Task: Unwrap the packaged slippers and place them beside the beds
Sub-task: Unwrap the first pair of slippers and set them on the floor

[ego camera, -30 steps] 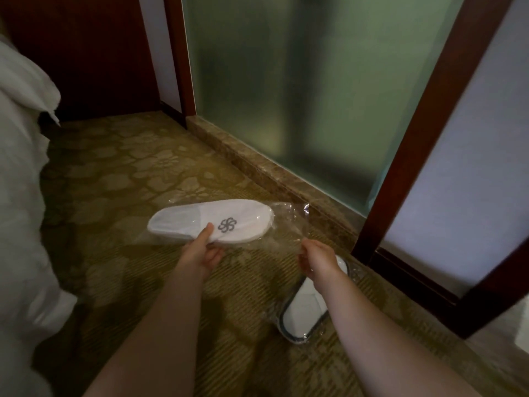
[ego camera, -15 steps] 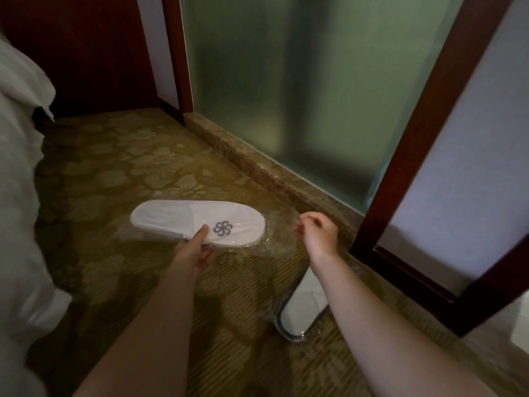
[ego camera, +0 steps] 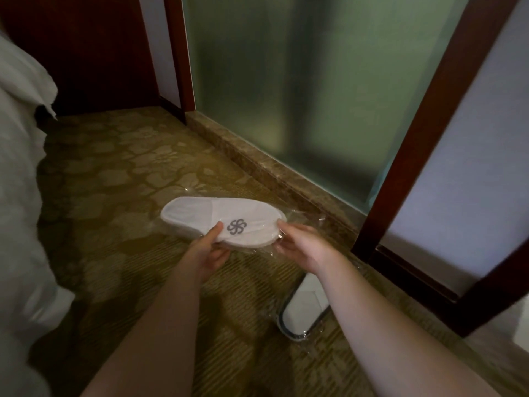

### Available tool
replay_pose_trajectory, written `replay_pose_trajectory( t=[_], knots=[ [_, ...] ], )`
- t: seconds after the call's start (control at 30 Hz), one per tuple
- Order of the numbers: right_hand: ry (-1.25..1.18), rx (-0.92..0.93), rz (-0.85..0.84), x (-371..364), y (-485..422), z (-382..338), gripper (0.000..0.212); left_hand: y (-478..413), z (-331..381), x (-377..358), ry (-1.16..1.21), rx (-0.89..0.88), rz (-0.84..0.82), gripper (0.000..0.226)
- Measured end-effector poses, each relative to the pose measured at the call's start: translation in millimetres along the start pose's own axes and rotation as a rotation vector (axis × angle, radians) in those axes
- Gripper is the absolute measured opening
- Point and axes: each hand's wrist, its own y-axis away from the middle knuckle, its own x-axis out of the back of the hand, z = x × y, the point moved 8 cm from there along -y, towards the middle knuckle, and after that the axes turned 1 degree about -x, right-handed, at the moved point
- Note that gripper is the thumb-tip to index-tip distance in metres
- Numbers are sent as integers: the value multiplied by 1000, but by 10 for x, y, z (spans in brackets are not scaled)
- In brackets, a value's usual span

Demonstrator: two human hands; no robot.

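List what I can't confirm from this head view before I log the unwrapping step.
- Second packaged slipper on the carpet: top end hidden behind the right forearm.
- Held slippers: one or a stacked pair, unclear.
- Plastic wrap: clear film, opened or sealed unclear.
- Bed: cut off by left edge.
- Behind frosted glass: blurred.

I count two slipper packages. One white slipper pack (ego camera: 220,222), sealed in clear plastic with a single grey pinwheel logo (ego camera: 236,226) on top, is up in my grip. One second wrapped pack (ego camera: 305,313), dark-edged, lies on the carpet (ego camera: 114,196) under my right forearm. How many slippers each wrap holds, I cannot tell. Two hands are on the first pack: my left hand (ego camera: 207,252) and my right hand (ego camera: 303,246). One bed (ego camera: 20,196) edges the left side.
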Motion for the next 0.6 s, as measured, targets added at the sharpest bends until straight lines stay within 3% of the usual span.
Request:
replay_pose_trajectory(
  t=[0.2,0.4,0.6],
  knots=[
    [48,42,13,-40,-46,33,10,18,13,-55,-39,-23,-28,51],
    [110,89,-9,-81,-32,18,17,14,85,47,67,-71,53,53],
    [59,112,73,90,-45,-39,4,62,150,202,151,-125,146,46]
  ],
)
